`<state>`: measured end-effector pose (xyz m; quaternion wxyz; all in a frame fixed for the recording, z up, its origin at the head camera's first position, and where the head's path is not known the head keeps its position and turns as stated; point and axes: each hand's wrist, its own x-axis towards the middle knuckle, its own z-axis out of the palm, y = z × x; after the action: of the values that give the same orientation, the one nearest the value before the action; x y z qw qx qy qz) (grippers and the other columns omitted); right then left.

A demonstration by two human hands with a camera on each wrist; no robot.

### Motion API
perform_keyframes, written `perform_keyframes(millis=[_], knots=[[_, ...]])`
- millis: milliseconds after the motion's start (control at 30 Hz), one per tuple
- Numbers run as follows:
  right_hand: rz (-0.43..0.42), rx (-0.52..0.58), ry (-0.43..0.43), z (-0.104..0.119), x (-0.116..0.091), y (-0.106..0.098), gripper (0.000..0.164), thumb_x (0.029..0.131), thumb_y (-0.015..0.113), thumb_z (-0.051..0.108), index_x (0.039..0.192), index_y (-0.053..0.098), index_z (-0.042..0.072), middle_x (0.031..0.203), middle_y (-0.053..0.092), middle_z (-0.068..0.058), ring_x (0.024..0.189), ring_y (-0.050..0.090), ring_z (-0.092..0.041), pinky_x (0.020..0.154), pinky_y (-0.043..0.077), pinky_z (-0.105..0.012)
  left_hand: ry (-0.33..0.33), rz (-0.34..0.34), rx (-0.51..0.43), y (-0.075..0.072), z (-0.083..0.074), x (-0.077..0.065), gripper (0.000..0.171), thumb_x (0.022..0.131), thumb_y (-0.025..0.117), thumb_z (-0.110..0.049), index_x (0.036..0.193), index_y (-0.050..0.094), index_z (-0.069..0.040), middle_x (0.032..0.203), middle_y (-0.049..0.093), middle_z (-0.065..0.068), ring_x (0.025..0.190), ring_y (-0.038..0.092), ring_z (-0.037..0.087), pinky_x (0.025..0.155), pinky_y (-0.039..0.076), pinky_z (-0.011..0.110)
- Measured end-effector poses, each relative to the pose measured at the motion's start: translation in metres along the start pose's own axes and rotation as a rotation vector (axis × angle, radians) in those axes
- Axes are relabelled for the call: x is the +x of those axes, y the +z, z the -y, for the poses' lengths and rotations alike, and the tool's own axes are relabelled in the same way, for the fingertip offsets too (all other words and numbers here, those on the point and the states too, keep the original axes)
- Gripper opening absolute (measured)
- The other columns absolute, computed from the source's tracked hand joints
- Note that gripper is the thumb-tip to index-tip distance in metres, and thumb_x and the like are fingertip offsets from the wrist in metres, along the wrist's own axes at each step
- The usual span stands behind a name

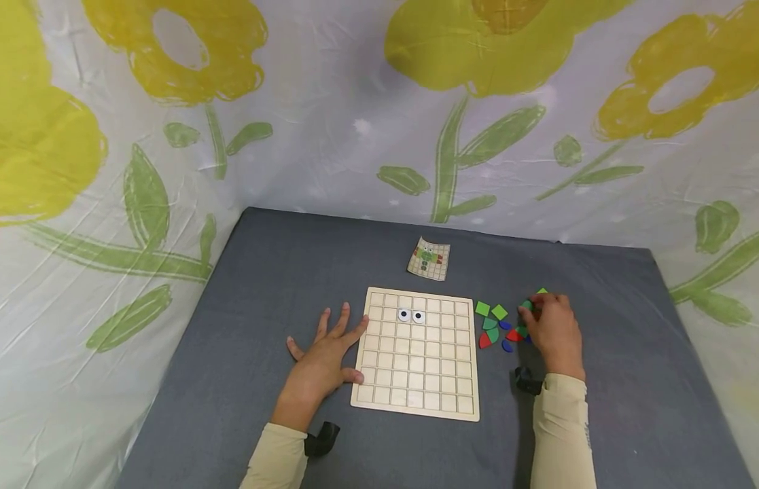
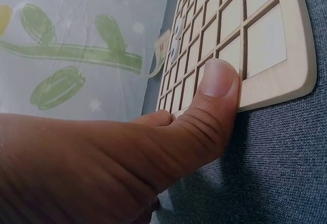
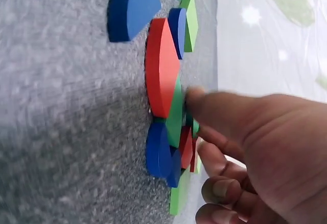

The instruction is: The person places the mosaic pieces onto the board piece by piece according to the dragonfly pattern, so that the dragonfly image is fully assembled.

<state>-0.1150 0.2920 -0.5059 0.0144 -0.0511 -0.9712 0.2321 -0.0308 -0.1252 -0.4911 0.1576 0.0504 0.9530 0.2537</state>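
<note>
My left hand lies with fingers spread at the left side of a square wooden grid board. Its thumb presses on the board's rim in the left wrist view. Two round eye pieces sit side by side in the upper cells. Right of the board, my right hand is over a scatter of coloured pieces, thumb and index finger close to a dark green piece. A red quarter-round piece and a blue rounded piece lie near it. Whether the fingertips pinch anything is hidden.
Behind the board lies a small pattern card with a coloured figure on a grid. Light green squares lie by the board's right edge. A grey cloth covers the table, and a flower-printed curtain hangs around it.
</note>
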Motion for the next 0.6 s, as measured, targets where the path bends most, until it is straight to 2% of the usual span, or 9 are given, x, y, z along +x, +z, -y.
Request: perform_keyframes(millis=[100, 267, 433, 600], knots=[[0.002, -0.015, -0.001, -0.0011, -0.001, -0.001, 0.042, 0.099, 0.075, 0.026, 0.122, 0.066, -0.008, 0.116, 0.06, -0.028, 0.095, 0.065, -0.044, 0.078, 0.057, -0.059, 0.0, 0.001, 0.003, 0.0002, -0.0004, 0.0, 0.106, 0.072, 0.088, -0.032, 0.165, 0.039, -0.032, 0.177, 0.015, 0.006, 0.163, 0.004, 0.04, 0.1, 0.002, 0.097], [0.004, -0.019, 0.015, 0.0005, -0.0006, 0.0004, 0.04, 0.095, 0.076, 0.027, 0.118, 0.066, -0.004, 0.108, 0.07, -0.023, 0.087, 0.07, -0.037, 0.07, 0.059, -0.056, -0.005, 0.002, 0.012, -0.0007, -0.0003, -0.0005, 0.106, 0.071, 0.089, -0.032, 0.165, 0.04, -0.032, 0.177, 0.016, 0.007, 0.163, 0.005, 0.041, 0.099, 0.003, 0.097], [-0.009, -0.004, 0.02, 0.0028, -0.0014, -0.0006, 0.035, 0.097, 0.077, 0.025, 0.116, 0.061, 0.0, 0.1, 0.07, -0.019, 0.078, 0.068, -0.033, 0.062, 0.055, -0.051, -0.003, 0.001, 0.006, -0.0011, -0.0006, -0.0009, 0.106, 0.071, 0.089, -0.031, 0.165, 0.04, -0.031, 0.177, 0.016, 0.007, 0.163, 0.006, 0.042, 0.099, 0.003, 0.097], [-0.068, 0.018, -0.036, 0.0078, -0.0039, -0.006, 0.027, 0.098, 0.078, 0.019, 0.112, 0.062, 0.002, 0.097, 0.072, -0.02, 0.077, 0.068, -0.034, 0.062, 0.053, -0.052, 0.004, 0.004, 0.001, -0.0012, -0.0006, -0.0004, 0.105, 0.072, 0.088, -0.032, 0.165, 0.04, -0.032, 0.177, 0.015, 0.006, 0.163, 0.004, 0.041, 0.1, 0.002, 0.097]])
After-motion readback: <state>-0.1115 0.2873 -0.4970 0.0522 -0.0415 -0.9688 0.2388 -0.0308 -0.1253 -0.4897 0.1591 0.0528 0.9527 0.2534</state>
